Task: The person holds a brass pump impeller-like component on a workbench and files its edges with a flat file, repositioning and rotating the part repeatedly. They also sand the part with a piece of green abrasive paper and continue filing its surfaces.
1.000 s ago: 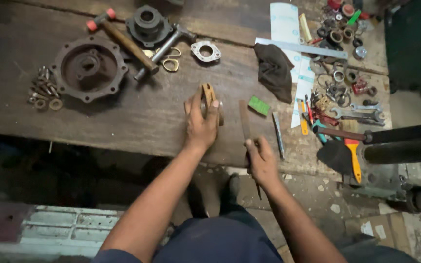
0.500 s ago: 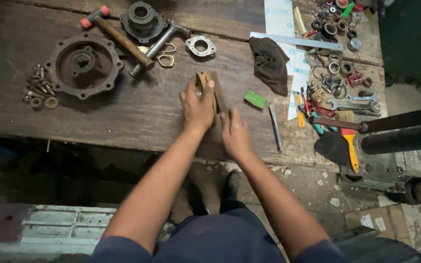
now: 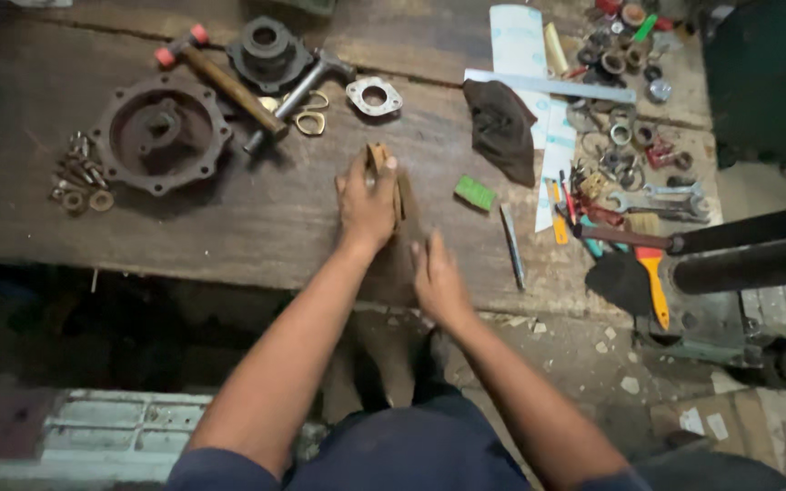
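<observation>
left hand [image 3: 366, 195]: fingers clamped over small tan wooden block [image 3: 378, 162] on surface [image 3: 229, 218] | right hand [image 3: 438, 277]: fingers flat, holding nothing, near edge | block: likely light, stiff; grip its long sides

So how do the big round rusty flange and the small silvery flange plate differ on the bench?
The round rusty flange is large, dark and scalloped at its rim; the small flange plate is much smaller, pale and shiny. The rusty one lies beside loose bolts and washers, the small one beside the hammer. Both lie flat, with central holes.
</observation>
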